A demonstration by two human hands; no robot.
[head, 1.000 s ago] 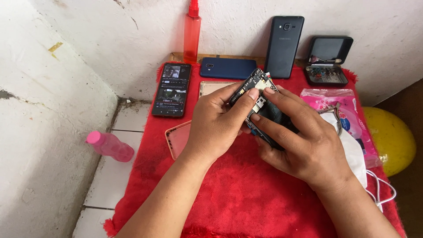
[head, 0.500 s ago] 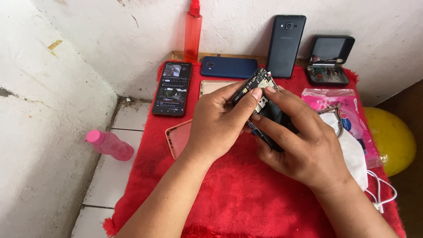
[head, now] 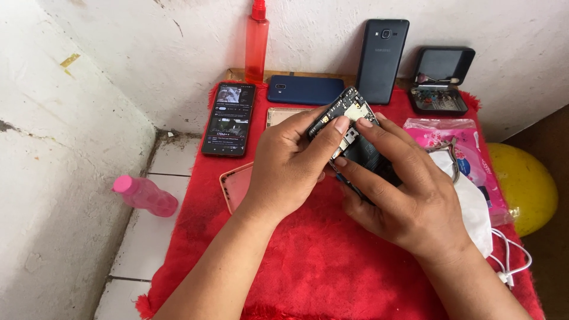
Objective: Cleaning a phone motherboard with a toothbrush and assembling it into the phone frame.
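Above the red mat (head: 332,261), both the left hand (head: 290,169) and right hand (head: 403,189) clasp an opened phone (head: 347,121), light, stiff, probably fragile across its bared board, best held by the edges.

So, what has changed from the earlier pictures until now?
Almost nothing. Both hands, left hand and right hand, still hold the opened phone above the red cloth; only the fingertips shifted slightly on its exposed board. The phones along the wall, the red bottle and the pink bottle stayed in place.
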